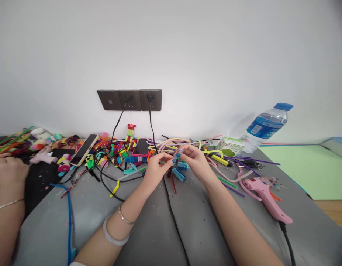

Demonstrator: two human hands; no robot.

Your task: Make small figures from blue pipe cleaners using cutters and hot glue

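Both hands meet over the middle of the grey table. My left hand pinches one side of a small blue pipe cleaner piece, which looks bent or twisted. On its other side my right hand has thumb and fingers closed on the same piece. Just beneath the hands lie blue folded pipe cleaner bundles. A dark red pipe cleaner sticks out toward me beside them. The fingertips partly cover the blue piece, so its full shape is hidden.
A pink glue gun rests at the right, near a tilted water bottle and a green-white box. Black cables cross the table. Phones and pipe cleaner figures lie left. Another person's hand is at far left.
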